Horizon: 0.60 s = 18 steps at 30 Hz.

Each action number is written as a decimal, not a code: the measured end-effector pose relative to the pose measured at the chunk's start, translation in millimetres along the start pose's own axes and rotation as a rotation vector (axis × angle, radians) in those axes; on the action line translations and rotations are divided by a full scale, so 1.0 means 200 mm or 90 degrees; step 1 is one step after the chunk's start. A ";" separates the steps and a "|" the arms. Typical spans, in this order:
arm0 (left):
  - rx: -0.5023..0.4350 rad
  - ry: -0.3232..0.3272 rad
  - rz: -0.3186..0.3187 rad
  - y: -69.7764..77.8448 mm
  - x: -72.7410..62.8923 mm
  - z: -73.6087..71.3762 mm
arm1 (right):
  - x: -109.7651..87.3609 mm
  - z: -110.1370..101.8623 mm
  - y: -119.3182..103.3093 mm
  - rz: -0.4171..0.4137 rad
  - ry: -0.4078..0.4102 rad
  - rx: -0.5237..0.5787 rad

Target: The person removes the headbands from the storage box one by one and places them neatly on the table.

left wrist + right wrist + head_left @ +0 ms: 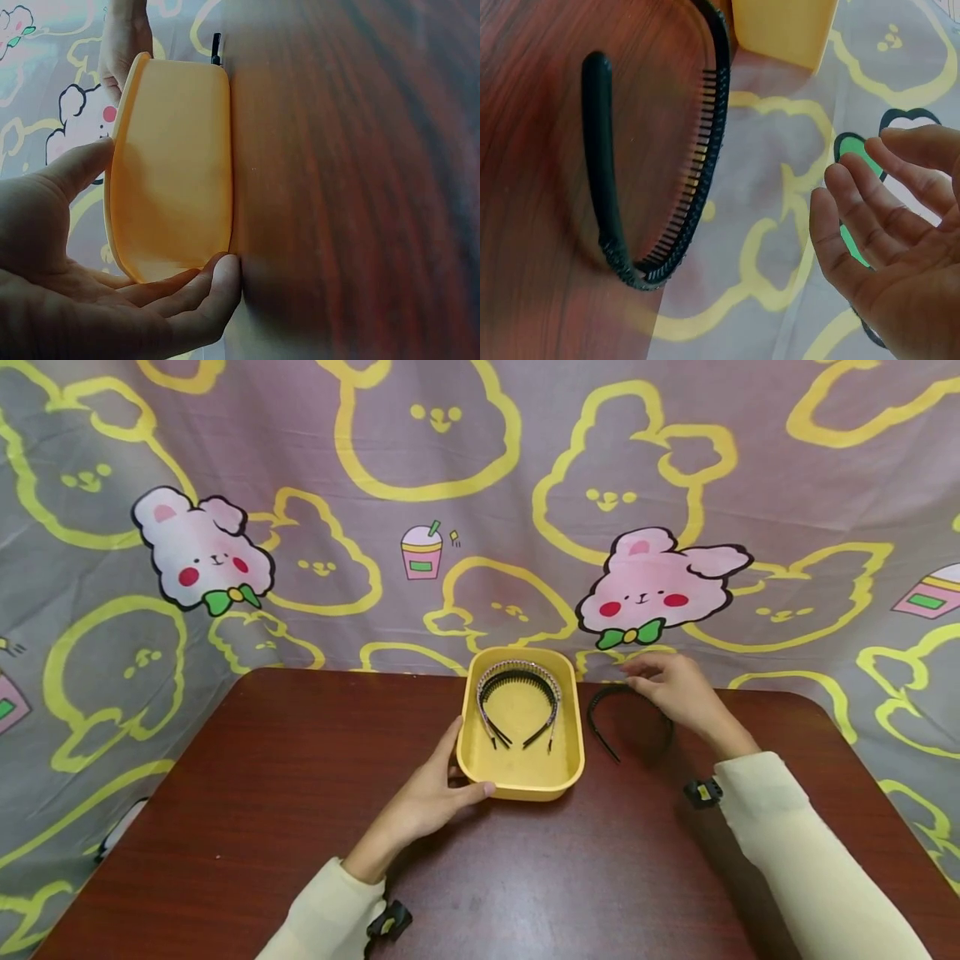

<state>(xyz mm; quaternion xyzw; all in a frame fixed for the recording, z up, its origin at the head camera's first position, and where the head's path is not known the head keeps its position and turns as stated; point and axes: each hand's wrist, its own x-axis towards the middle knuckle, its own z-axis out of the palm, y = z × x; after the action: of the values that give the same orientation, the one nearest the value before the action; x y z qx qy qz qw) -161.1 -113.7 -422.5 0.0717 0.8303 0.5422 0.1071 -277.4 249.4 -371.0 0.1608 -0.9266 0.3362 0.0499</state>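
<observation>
My left hand [427, 797] grips the near-left side of a yellow plastic box [521, 772], thumb at the rim and fingers wrapped round the side wall. In the left wrist view, the fingertips [225, 277] curl under the box's lower edge. Inside lie a silvery beaded headband [555, 681] and black toothed headband [543, 735], nested together. Right of the box, a black headband [592, 718] is on the table, its inner teeth visible in the right wrist view. Just above it hovers my right hand [678, 697], fingers loosely bent, holding nothing and apart from the headband.
A dark reddish-brown table [300, 760] carries everything. Directly behind its back edge hangs a patterned curtain [487, 527] with cartoon rabbits and yellow outlines; the box and right hand are close to it.
</observation>
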 end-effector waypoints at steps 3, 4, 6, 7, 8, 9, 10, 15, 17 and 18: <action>0.002 0.001 0.001 0.00 0.00 0.00 | 0.00 0.01 -0.02 -0.006 0.007 -0.006; 0.004 0.002 0.001 0.00 0.00 0.00 | 0.00 0.01 -0.02 -0.010 0.009 -0.008; 0.004 0.002 0.000 0.00 0.00 0.00 | 0.01 0.02 -0.03 -0.011 0.013 -0.011; 0.005 0.002 -0.001 0.00 0.00 0.00 | 0.01 0.02 -0.04 -0.011 0.014 -0.013; 0.005 0.003 -0.002 0.00 0.00 0.00 | 0.01 0.02 -0.04 -0.010 0.015 -0.014; 0.005 0.003 -0.001 0.00 0.00 0.00 | 0.01 0.03 -0.04 -0.009 0.014 -0.015; 0.005 0.003 -0.002 0.00 0.00 0.00 | 0.01 0.03 -0.05 -0.008 0.013 -0.015; 0.007 0.005 -0.003 0.00 0.00 0.00 | 0.01 0.05 -0.06 -0.006 0.014 -0.012; 0.010 0.005 -0.003 -0.01 0.00 0.00 | 0.01 0.06 -0.07 -0.011 0.015 -0.005; 0.009 0.005 -0.003 -0.01 0.00 0.00 | 0.01 0.06 -0.08 -0.013 0.016 -0.002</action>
<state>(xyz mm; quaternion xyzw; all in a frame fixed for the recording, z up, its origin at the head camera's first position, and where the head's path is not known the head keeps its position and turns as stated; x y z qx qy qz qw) -161.1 -114.1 -423.6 0.0682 0.8349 0.5362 0.1042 -274.8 229.6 -370.7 0.1664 -0.9247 0.3362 0.0652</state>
